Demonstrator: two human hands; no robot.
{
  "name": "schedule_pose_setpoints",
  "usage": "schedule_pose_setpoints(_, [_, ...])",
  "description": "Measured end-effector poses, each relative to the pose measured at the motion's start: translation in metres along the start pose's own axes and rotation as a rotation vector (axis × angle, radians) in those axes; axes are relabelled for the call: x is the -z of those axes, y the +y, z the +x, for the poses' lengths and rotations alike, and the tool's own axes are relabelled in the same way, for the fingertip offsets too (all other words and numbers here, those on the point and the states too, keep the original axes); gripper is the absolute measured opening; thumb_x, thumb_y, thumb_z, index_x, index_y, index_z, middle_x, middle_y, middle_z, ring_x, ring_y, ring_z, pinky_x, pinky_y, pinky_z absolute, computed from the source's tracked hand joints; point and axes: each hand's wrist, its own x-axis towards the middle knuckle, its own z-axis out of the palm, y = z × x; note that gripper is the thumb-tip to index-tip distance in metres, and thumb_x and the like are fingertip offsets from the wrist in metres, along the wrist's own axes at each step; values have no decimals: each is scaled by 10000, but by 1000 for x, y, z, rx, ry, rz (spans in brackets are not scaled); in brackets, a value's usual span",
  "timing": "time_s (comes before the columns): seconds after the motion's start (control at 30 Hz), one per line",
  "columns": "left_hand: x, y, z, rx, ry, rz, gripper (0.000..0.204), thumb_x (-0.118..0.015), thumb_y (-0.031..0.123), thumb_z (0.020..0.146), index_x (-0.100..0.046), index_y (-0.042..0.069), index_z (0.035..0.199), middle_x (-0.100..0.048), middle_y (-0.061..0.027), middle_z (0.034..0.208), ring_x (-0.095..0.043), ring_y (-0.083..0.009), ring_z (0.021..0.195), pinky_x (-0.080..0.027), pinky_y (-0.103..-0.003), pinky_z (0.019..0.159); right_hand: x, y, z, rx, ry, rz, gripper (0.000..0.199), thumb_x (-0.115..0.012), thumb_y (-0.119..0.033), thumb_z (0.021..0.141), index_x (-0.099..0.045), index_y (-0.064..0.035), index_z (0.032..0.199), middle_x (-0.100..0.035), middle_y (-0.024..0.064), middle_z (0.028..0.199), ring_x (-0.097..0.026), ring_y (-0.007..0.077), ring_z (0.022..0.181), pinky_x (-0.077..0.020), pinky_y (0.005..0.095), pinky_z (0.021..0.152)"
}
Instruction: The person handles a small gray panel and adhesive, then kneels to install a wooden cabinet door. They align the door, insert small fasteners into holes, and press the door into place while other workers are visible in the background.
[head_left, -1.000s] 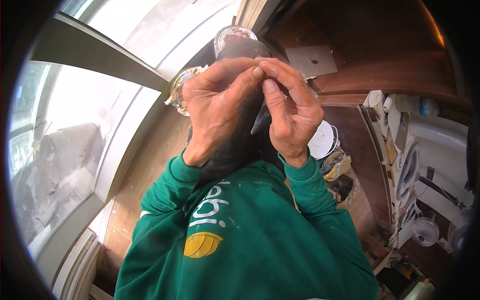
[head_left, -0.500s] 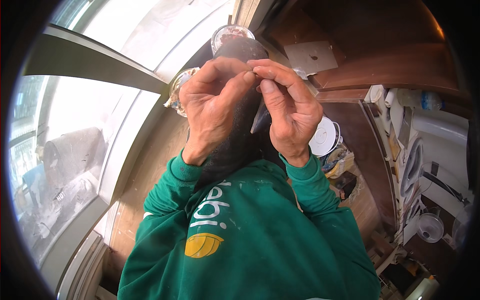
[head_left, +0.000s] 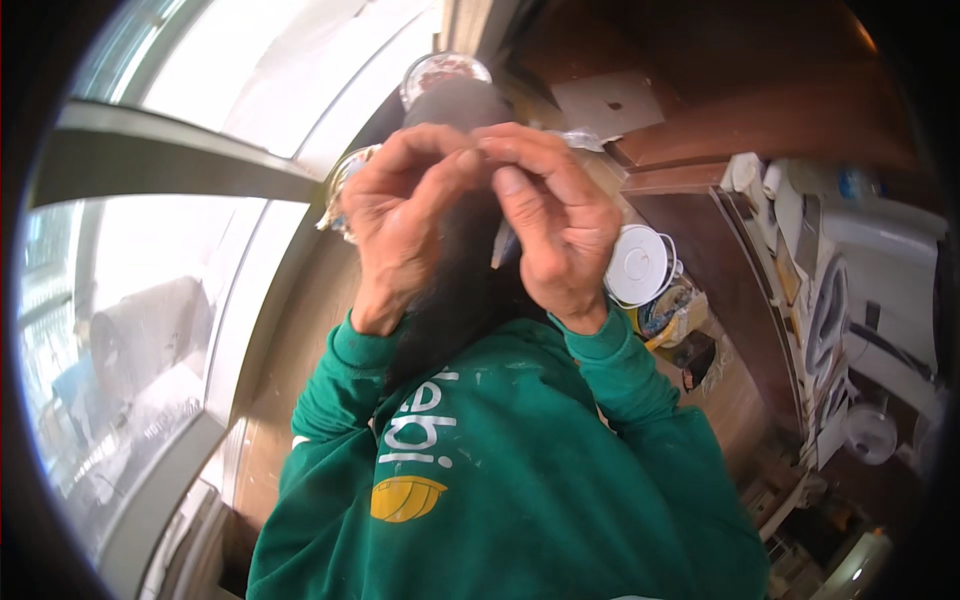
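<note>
In front of me both hands are raised over my dark trouser leg, fingertips meeting near the upper middle of the view. The thumb and forefinger of my left hand are pinched together. Against them press the fingertips of my right hand, its thumb lying just below. Whatever sits between the fingertips is too small and blurred to name. Green sleeves cover both forearms up to the wrists.
Glass panes in a pale frame stand on the left. Beyond my knee is a round tub with reddish residue; another smeared container stands by the frame. A white lidded bucket is at right, before brown panels and cluttered shelves.
My hands have shifted slightly left and their fingertips stay together. The whole view has also moved a little, and the white bucket shows more fully.
</note>
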Motion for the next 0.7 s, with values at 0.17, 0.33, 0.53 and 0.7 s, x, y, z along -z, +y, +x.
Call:
schedule_pose_setpoints(0.17, [-1, -7, 4, -9, -13, 7, 55, -619, -4, 872, -626, -45, 909, -641, -87, 867, -575, -147, 776, -455, -268, 733, 13, 6, -5, -160, -31, 156, 169, -537, 20, 913, -621, 34, 1059, -641, 136, 1102, -645, 176, 930, -526, 289, 820])
schedule_pose_setpoints(0.33, [-2, -14, 14, -29, -67, 125, 76, -585, 43, 901, -608, -28, 914, -607, -109, 882, -546, -172, 781, -420, -301, 725, 67, 39, -2, -414, 15, 26, 281, -554, -17, 915, -578, 26, 1191, -662, 109, 1115, -653, 147, 940, -515, 259, 771])
schedule_pose_setpoints(0.53, [-8, -18, 33, -19, -103, 199, 68, -614, 31, 867, -599, -32, 888, -592, -122, 825, -540, -176, 728, -420, -277, 675, 179, 241, 7, -723, 418, -153, 373, -587, -71, 876, -591, 27, 1236, -696, 137, 1041, -676, 144, 754, -539, 263, 665])
schedule_pose_setpoints(0.7, [-18, -28, 40, 29, -134, 239, 115, -638, 76, 840, -575, -20, 842, -554, -110, 764, -517, -188, 674, -419, -293, 619, 263, 410, 3, -942, 468, -339, 447, -562, -99, 870, -548, -12, 1308, -694, 159, 1040, -678, 221, 838, -530, 307, 709])
